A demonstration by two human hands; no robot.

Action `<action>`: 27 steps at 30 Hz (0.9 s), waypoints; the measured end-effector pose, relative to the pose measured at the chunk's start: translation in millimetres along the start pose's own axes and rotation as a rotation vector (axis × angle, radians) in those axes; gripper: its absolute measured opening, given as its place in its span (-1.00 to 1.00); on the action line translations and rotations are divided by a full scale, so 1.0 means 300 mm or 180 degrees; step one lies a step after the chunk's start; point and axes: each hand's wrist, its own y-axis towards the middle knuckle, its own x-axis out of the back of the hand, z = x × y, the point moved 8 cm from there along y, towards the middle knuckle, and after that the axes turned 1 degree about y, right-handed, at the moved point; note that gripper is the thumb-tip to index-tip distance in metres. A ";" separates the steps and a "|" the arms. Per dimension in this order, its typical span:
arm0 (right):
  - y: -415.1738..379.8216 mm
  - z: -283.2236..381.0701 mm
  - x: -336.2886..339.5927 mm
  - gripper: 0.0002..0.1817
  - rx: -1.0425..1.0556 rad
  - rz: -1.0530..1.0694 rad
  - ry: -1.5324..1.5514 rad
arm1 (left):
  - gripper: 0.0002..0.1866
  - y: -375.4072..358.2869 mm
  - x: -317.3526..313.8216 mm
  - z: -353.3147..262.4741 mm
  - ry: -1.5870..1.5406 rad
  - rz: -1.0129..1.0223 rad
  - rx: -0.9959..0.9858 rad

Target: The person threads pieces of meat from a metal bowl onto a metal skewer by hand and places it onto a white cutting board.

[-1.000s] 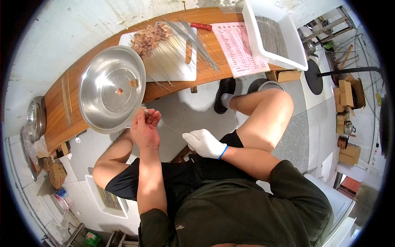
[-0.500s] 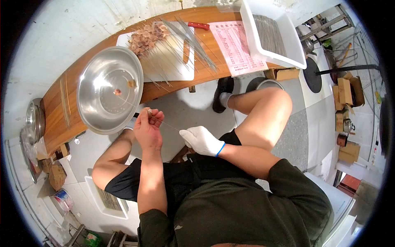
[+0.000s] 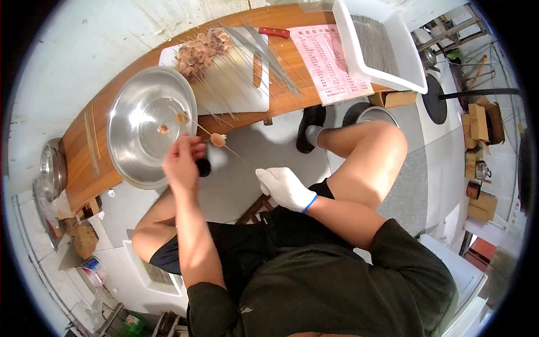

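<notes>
My right hand (image 3: 283, 188), in a white glove with a blue cuff, is closed around the lower end of a thin metal skewer (image 3: 240, 156). Threaded near the skewer's upper part is a pale pinkish piece of meat (image 3: 218, 139). My bare left hand (image 3: 185, 160) is over the near right side of a large steel bowl (image 3: 126, 149), its fingers loosely apart and slightly blurred, with nothing visible in them. Inside the bowl lie a small reddish piece (image 3: 163, 129) and a yellowish-brown piece (image 3: 181, 117), just beyond my fingertips.
Loaded skewers with a heap of meat pieces (image 3: 199, 53) rest on a white cutting board (image 3: 255, 104). Behind are a red-handled knife (image 3: 274, 32), a pink printed sheet (image 3: 325, 62) and a white tub (image 3: 415, 84) of bare skewers. The wooden table (image 3: 78, 180) curves ahead of my knees.
My left hand has left the skewer and moved left to the bowl. The meat piece now shows uncovered on the skewer, which my right hand still grips.
</notes>
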 end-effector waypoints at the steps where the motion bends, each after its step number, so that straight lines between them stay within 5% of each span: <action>1: 0.005 -0.015 0.003 -0.45 0.0007 -0.0044 0.0074 | -0.72 0.092 0.083 0.012 0.0498 -0.0125 -0.0037; 6: 0.004 0.007 0.014 -0.47 -0.0380 0.0025 0.0374 | -0.70 0.376 0.285 0.057 0.1303 -0.0395 0.0153; 12: 0.035 -0.017 0.010 -0.47 -0.0484 -0.0026 0.0423 | -0.60 0.507 0.113 0.099 0.3617 0.0208 -0.0683; 19: 0.041 0.027 0.027 -0.46 -0.0251 -0.0059 0.0317 | -0.69 0.506 0.028 0.087 0.4077 0.0309 -0.1228; 22: 0.052 0.015 0.020 -0.45 -0.0207 0.0091 -0.0032 | -0.72 0.501 0.073 0.104 0.2447 0.0359 0.0031; 27: 0.047 0.069 0.037 -0.43 0.0146 0.0039 -0.0714 | -0.73 0.359 0.121 0.004 0.0479 0.0094 -0.0336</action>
